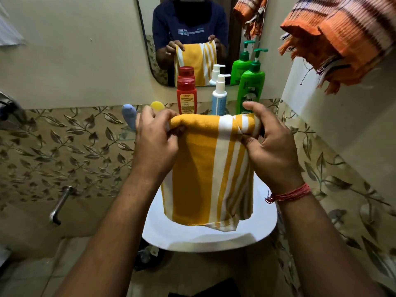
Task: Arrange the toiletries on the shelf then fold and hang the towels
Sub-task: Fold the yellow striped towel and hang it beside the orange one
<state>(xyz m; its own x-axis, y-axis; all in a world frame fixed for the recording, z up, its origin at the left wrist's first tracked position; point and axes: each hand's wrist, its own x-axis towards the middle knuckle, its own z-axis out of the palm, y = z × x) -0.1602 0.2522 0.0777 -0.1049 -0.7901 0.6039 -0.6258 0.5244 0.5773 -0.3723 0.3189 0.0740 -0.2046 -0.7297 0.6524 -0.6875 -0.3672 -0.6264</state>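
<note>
— Left hand (154, 138) first: what does it hold?
— Its fingers are curled round the left end of the folded top edge of a yellow terry towel with white stripes (205, 172). The right hand (265, 142), with a red thread band (289, 192) at the wrist, pinches the right end of the same fold.
— Where does the towel hang?
— Between the two hands, straight down over a white oval washbasin (210, 236).
— And behind it?
— Just beyond the fold stand a red plastic bottle with a red cap (186, 96), a pale blue pump bottle with a white head (219, 97) and a green pump bottle (249, 88), in a row below a wall mirror (192, 18). A blue rounded object (129, 114) and a yellow round one (157, 105) sit left of them.
— Anything higher up?
— An orange striped fringed towel (334, 37) hangs at the upper right.
</note>
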